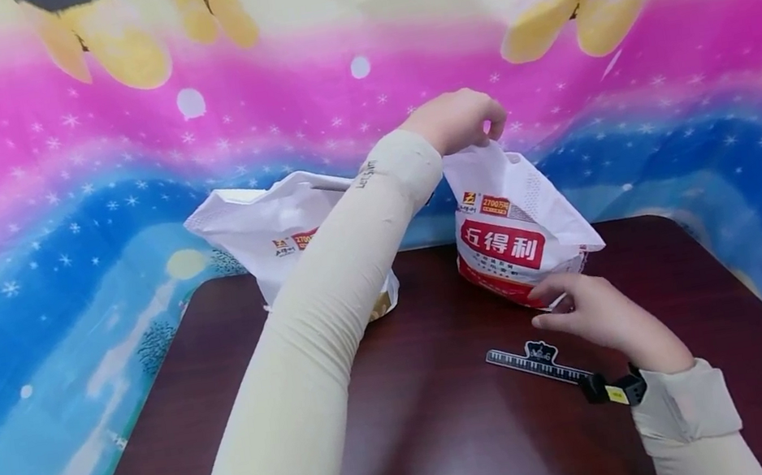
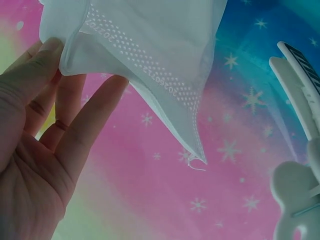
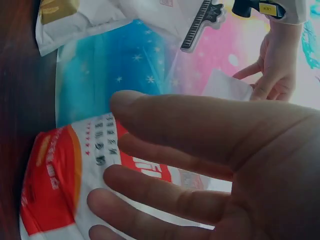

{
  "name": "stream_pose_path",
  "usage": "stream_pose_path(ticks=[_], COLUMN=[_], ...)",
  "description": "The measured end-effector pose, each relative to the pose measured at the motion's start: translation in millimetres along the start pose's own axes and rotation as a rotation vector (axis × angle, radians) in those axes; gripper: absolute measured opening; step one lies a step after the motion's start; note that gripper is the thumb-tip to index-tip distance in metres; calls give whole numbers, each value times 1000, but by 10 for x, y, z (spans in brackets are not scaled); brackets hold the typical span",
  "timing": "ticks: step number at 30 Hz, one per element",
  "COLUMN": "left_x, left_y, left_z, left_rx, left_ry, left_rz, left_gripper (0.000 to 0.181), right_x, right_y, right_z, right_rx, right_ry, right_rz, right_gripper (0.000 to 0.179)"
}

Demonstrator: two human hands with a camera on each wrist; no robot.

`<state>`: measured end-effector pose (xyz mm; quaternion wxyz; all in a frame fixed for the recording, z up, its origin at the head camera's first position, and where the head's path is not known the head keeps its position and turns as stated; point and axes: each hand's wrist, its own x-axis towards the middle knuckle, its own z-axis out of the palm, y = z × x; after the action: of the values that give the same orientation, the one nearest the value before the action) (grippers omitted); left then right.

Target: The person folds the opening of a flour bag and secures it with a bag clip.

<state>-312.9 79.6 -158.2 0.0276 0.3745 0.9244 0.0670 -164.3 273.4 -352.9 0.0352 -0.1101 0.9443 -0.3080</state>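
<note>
My left hand (image 1: 459, 119) reaches across to the right-hand white paper-like bag (image 1: 500, 244), which has red printing and stands tilted on the table. Its thumb and fingers pinch the top edge of that bag (image 2: 150, 45) in the left wrist view. Low on the bag's right side, my right hand (image 1: 595, 312) has its fingers spread; the right wrist view shows them in front of the red-printed bag (image 3: 55, 185), and whether they touch it I cannot tell. A second white bag (image 1: 269, 229) stands to the left, partly hidden behind my left arm.
Both bags stand on a dark red-brown table (image 1: 439, 426). A patterned cloth (image 1: 327, 73) hangs behind it. Beside my right wrist's black strap (image 1: 614, 390) is a piano-key clip (image 1: 540, 361); a similar clip (image 3: 202, 25) shows near my left wrist.
</note>
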Motion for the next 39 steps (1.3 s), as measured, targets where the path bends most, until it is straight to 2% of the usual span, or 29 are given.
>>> stream_pose_path(ticks=[3, 9, 16, 22, 29, 33, 39], left_x=[5, 16, 3, -13, -6, -2, -9], left_y=[11, 23, 57, 14, 12, 2, -53], left_z=[14, 55, 88, 97, 93, 80, 75], left_rx=[13, 19, -65, -55, -14, -27, -53], left_ry=[1, 4, 11, 12, 19, 25, 40], left_rz=[4, 12, 6, -4, 13, 2, -17], left_gripper=[26, 27, 26, 27, 24, 24, 22], right_x=[0, 6, -7, 56, 125, 169, 239], right_y=[13, 80, 195, 227, 298, 323, 316], right_z=[75, 196, 271, 298, 347, 378, 423], right_rx=[9, 25, -18, -26, -52, -60, -39], right_ry=[-2, -22, -36, -52, -78, -108, -162], right_rz=[5, 63, 102, 137, 140, 159, 182], right_gripper=[46, 46, 44, 45, 40, 39, 27])
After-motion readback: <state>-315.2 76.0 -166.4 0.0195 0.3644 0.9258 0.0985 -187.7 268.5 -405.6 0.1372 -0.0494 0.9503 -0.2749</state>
